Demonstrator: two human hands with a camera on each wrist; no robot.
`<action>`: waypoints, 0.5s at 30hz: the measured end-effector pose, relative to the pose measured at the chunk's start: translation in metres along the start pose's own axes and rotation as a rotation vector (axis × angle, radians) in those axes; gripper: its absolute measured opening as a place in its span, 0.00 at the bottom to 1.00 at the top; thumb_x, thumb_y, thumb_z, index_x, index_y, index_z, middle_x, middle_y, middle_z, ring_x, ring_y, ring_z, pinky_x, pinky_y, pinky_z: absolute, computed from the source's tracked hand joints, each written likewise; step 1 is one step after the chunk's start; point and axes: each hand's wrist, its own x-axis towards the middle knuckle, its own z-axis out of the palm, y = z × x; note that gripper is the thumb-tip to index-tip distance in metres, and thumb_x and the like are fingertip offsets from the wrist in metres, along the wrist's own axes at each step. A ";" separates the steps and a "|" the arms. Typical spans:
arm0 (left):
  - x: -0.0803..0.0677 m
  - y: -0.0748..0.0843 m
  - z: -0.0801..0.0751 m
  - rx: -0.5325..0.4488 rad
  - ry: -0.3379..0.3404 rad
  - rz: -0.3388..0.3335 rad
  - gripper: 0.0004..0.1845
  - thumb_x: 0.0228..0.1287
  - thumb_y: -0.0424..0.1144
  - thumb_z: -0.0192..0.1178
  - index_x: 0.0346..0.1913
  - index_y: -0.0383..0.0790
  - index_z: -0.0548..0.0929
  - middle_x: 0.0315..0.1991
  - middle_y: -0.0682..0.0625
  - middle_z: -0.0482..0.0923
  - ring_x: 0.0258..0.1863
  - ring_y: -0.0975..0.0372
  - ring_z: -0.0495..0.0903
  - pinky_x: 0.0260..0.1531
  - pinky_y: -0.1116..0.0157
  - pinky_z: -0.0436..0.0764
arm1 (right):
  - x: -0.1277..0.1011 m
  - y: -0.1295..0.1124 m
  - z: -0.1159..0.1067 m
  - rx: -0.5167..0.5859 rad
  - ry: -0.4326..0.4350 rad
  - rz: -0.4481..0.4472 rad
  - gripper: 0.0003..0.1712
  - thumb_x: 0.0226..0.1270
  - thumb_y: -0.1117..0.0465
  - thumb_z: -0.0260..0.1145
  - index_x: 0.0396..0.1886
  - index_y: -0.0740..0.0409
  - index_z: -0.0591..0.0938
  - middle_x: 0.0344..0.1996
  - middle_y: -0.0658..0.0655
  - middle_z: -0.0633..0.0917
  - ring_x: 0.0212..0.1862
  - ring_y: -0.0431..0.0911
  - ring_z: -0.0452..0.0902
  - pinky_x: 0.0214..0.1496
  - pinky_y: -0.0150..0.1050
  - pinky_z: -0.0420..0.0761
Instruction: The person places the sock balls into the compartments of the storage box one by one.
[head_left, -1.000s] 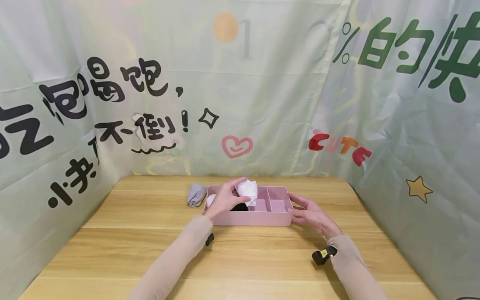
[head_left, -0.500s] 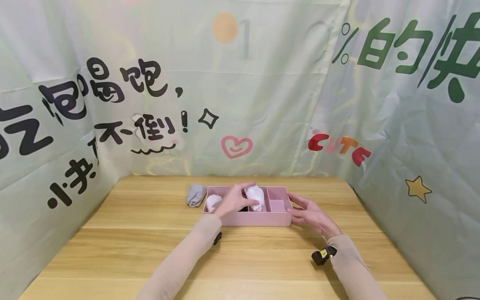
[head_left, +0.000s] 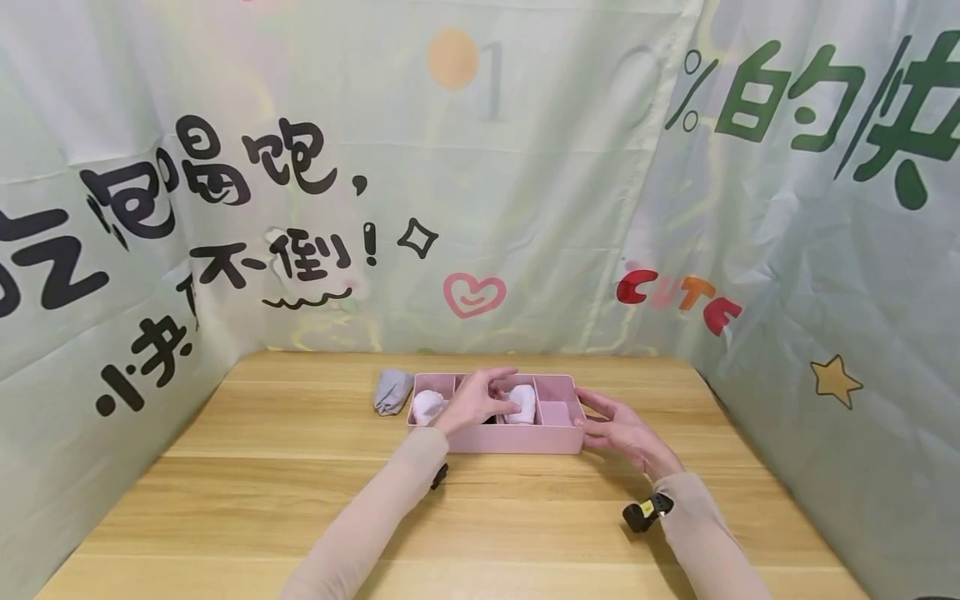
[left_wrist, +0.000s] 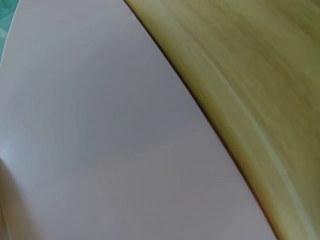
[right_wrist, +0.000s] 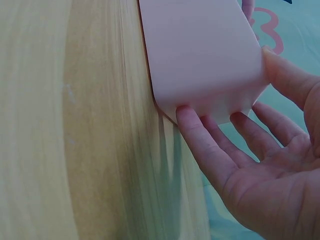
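one white bundle (head_left: 525,403) in pink box (head_left: 517,441), just beside left hand's fingers (head_left: 502,373)

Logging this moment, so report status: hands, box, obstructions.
Left hand at white cloth in third compartment from left, grip unclear. Right hand against right end of box. Gray cloth left of box, out of the way.

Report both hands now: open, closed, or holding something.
Left hand: open, at the crumpled white fabric bundle; whether it touches cannot be told.
Right hand: open, touching the end of the pink, rectangular, divided box.
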 end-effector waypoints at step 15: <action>-0.005 -0.005 -0.008 -0.009 0.068 -0.002 0.28 0.58 0.37 0.71 0.63 0.42 0.78 0.43 0.43 0.84 0.41 0.57 0.82 0.45 0.62 0.80 | 0.001 -0.001 0.002 -0.012 0.018 0.018 0.41 0.70 0.68 0.61 0.78 0.61 0.54 0.77 0.67 0.51 0.59 0.50 0.75 0.56 0.46 0.81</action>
